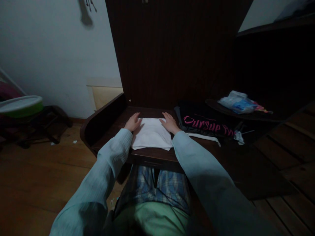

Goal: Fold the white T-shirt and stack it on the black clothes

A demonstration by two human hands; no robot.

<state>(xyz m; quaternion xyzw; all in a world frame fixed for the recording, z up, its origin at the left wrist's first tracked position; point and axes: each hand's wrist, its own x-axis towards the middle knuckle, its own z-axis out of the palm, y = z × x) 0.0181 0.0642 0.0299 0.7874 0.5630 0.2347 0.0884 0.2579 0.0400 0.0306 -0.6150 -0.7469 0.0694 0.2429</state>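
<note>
A white folded cloth, perhaps a garment, lies flat on the dark wooden desk in front of me. My left hand rests at its far left corner, fingers stretched out over the edge. At the far right corner my right hand lies with its fingers spread and the thumb over the cloth. Neither hand grips the cloth. The near edge shows more than one layer. To the right of my right hand sits a pile of folded dark clothes, the top one printed with pink lettering.
A dark panel rises behind the desk. Plastic packaging sits on a rounded shelf at the right. A raised side board bounds the desk's left. A green and white tub stands on a stool at far left.
</note>
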